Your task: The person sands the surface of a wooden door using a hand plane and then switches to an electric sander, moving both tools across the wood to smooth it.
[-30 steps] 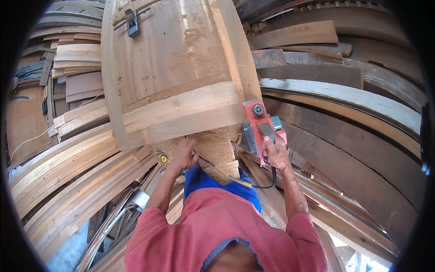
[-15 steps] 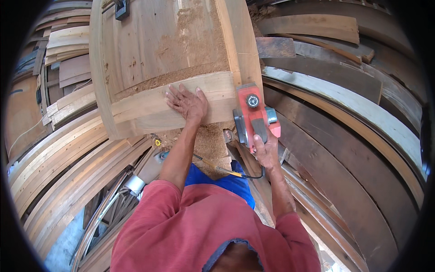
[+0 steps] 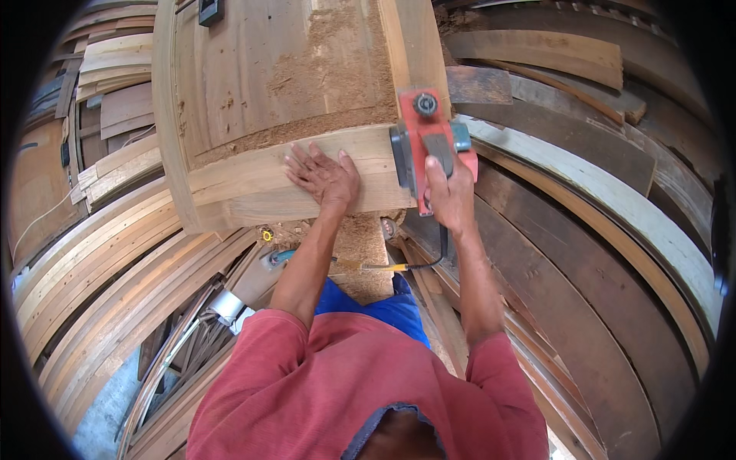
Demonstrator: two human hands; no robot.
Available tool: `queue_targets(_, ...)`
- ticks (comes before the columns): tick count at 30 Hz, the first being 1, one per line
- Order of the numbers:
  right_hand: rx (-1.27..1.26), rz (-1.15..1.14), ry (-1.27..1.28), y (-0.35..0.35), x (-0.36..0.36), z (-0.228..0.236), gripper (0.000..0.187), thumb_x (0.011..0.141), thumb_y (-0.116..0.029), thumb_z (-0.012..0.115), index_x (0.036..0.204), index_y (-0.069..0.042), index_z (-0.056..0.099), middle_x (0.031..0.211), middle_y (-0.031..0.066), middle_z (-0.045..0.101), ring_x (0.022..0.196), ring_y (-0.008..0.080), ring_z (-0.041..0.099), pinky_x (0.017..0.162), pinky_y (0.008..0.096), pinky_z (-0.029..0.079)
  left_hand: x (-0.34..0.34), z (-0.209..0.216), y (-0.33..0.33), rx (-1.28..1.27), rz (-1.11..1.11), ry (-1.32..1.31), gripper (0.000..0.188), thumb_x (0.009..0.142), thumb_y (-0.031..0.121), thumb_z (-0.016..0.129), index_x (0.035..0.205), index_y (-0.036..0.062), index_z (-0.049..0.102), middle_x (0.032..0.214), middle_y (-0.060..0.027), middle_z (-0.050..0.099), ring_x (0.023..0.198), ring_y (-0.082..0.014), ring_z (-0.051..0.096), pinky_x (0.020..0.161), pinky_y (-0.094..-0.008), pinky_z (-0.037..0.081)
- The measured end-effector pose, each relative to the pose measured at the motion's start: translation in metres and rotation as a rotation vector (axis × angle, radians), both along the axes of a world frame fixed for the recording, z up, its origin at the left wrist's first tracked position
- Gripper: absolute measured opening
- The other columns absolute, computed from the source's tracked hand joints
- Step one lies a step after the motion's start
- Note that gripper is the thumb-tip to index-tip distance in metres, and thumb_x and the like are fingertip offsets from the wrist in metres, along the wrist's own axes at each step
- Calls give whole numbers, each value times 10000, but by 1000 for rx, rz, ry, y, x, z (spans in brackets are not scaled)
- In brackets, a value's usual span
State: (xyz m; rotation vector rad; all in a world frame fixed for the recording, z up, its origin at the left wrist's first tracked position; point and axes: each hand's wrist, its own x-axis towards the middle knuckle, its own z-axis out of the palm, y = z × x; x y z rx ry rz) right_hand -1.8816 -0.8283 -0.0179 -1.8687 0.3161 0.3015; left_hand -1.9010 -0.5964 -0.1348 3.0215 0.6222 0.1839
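Note:
My right hand (image 3: 451,192) is wrapped round the dark rear handle of a red electric planer (image 3: 418,132). The planer rests on the right side rail (image 3: 420,57) of a wooden panel door, near its lower right corner. Its underside is hidden. My left hand (image 3: 325,178) lies flat with fingers spread on the door's pale bottom rail (image 3: 245,172). Sawdust and shavings cover much of the door's inner panel (image 3: 268,69) and line its lower edge. From the planer, a black cord (image 3: 443,249) runs down past my right wrist.
Stacked planks stand on the left (image 3: 107,238) and dark boards (image 3: 567,253) on the right. A teal-and-grey power tool (image 3: 270,264) lies below my left forearm. A dark block-like clamp (image 3: 210,11) sits at the door's top left. A sawdust-covered board (image 3: 364,245) is before my body.
My right hand has pushed the planer forward along the door's right rail, away from my body. My left hand stays flat on the bottom rail, shifted slightly right.

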Motion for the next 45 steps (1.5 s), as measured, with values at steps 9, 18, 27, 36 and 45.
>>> queue_targets(9,59,17,-161,29,134,9,452,1036,-417,583,846,-10,635,653,33,599,533,128,590,498,300,457,3,11,-2,-119,68,125,816,967,428,540,1560,-52,253,1691,-322,36,1554,-544,-63,1230,-663,-61)
queue_targets(18,250,5,19,10,118,28,438,1024,-467,593,864,-61,636,659,-11,581,543,94,564,489,270,433,5,22,-6,-137,69,144,840,970,429,534,1575,-65,223,1686,-340,11,1552,-546,-75,1228,-662,-75)
queue_targets(27,165,-23,259,-19,-96,34,418,1000,-372,608,1151,17,640,772,67,622,645,153,594,588,345,511,2,9,-3,-66,44,64,837,968,430,542,1571,-65,239,1690,-340,18,1550,-558,-60,1223,-668,-81)
queue_targets(36,55,4,134,-23,-146,14,536,954,-469,640,1157,27,643,873,149,662,801,257,637,748,432,522,1,8,-3,-96,41,70,820,967,437,534,1563,-69,283,1692,-335,46,1549,-567,-36,1224,-681,-45)
queue_targets(45,24,-13,80,-12,-101,12,523,984,-457,619,1207,15,649,850,183,694,779,279,694,753,422,549,2,3,-4,-33,36,57,822,962,441,540,1560,-71,301,1693,-324,82,1550,-564,8,1226,-684,2)
